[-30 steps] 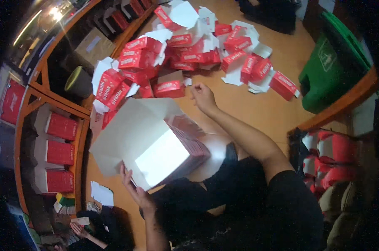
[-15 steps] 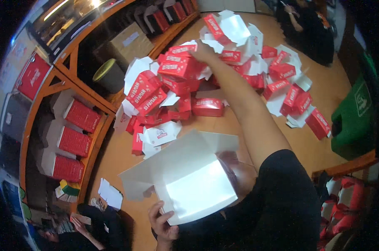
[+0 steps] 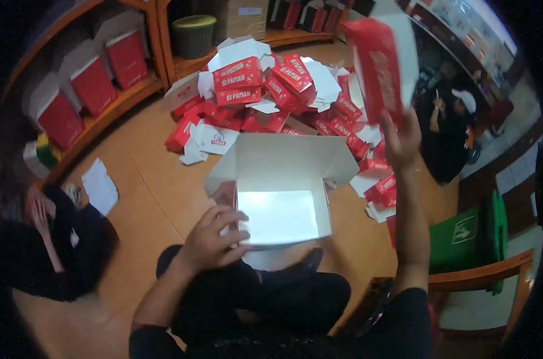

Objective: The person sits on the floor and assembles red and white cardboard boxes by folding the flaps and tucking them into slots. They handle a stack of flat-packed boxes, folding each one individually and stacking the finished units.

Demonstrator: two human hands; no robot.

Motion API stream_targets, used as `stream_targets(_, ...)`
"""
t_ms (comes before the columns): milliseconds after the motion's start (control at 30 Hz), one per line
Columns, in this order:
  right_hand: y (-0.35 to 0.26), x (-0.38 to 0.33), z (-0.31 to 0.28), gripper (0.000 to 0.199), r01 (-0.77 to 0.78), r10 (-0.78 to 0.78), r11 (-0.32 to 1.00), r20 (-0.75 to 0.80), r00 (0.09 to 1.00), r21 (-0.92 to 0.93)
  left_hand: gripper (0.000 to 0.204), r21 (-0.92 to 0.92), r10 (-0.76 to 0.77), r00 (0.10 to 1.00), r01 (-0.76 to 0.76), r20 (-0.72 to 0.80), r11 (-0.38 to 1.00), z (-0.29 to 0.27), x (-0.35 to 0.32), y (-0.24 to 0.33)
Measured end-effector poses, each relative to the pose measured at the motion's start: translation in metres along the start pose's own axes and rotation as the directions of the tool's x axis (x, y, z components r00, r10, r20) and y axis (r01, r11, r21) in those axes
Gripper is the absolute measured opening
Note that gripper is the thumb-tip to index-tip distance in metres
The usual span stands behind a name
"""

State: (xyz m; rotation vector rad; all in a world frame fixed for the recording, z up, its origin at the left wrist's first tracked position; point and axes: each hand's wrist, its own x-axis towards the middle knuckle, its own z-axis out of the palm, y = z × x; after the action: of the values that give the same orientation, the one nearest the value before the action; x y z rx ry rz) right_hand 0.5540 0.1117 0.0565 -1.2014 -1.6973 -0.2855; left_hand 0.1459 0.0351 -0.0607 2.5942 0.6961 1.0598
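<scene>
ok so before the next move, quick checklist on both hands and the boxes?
1. Left grip on the open box: ok, touching its left side.
2. Right grip holding the raised box: ok, at its lower end.
3. Open box's lid up: ok, standing at the far side.
4. Raised box apart from open box: ok, up and to the right.
5. Raised box's exact fold: cannot tell, blurred.
6. Co-worker away from open box: ok, off left.

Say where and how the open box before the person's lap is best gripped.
Probably the left wall of the open box, pinched from the left: its mouth leaves that edge exposed, the left hand has fingers over it, and the lid rises at the far side.
</scene>
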Motion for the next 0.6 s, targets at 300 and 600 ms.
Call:
stream_targets(300, -0.061, -0.167, -0.088, 0.063, -0.399, 0.14, 0.747, 0.46, 0.877, 0.532, 0.028, -0.099, 0.005, 0.999, -0.01, -0.053, 0.995, 0.002, -0.005, -0.001)
stream_targets(600, -0.173, -0.107, -0.02, 0.019, 0.347, -0.353, 0.931, 0.505, 0.788, 0.111, 0.028, -0.091, 0.057, 0.998, -0.059, -0.023, 0.994, -0.002, -0.013, -0.017)
